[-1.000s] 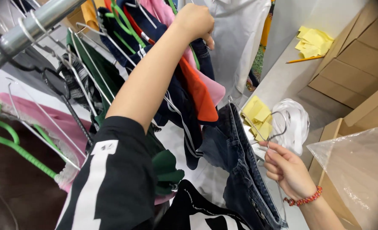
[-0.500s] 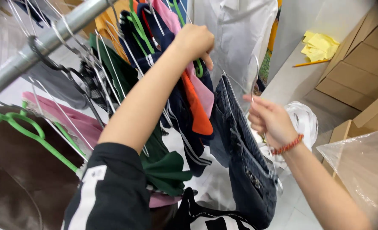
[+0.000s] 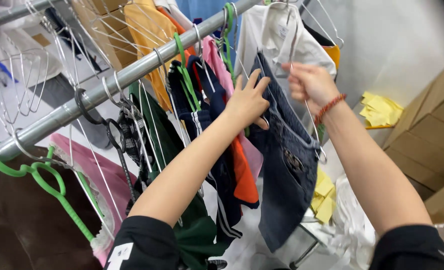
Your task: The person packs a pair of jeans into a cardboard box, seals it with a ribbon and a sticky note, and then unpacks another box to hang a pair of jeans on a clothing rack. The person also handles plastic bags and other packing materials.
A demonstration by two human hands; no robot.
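Beside the rail (image 3: 132,75), left hand (image 3: 247,102) open against denim garment (image 3: 287,165), right hand (image 3: 309,85) gripping its wire hanger (image 3: 312,125).

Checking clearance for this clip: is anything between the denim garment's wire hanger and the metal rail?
Nothing visible blocks it. The right hand holds the wire hanger of the denim garment just below the metal rail; the left hand presses neighbouring clothes aside.

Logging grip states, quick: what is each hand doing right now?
Left hand: open, fingers spread against the dark denim garment.
Right hand: closed on the wire hanger carrying that garment.
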